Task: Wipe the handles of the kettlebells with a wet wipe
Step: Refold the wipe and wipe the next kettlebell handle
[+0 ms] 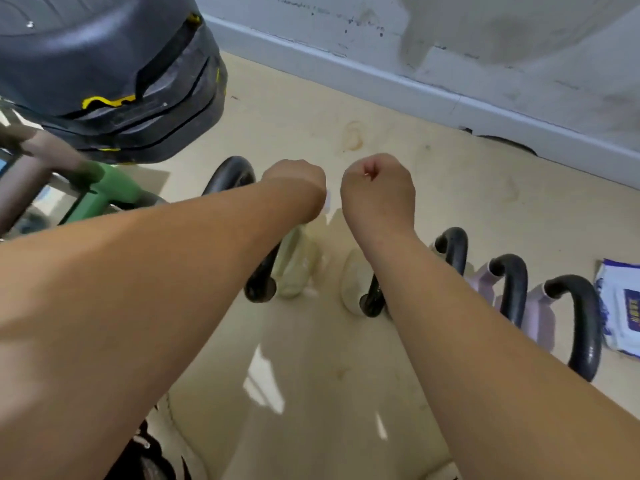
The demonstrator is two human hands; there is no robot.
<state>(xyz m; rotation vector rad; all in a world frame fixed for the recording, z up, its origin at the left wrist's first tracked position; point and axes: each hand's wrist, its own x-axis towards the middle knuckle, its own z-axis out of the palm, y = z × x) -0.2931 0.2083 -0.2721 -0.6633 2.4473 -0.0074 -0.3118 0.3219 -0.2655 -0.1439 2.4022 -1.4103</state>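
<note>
Left hand [294, 188] and right hand [377, 188]: both fisted, a white wipe [327, 199] glimpsed between. Kettlebell handles [512, 285]: none being wiped; progress undeterminable.

**What the head view leaves hidden or cut off**

The left hand [294, 188] and right hand [377, 188] curl away from the camera, so their fingers cannot be seen. A white scrap [327, 199] between them is too small to identify. The forearms cover the middle of two black kettlebell handles [232, 174], and the pale bodies beneath are blurred. At the right edge the wipes packet [620, 306] is cut off, its print unreadable. The dark bulky object [104, 74] at upper left runs past the frame.
</note>
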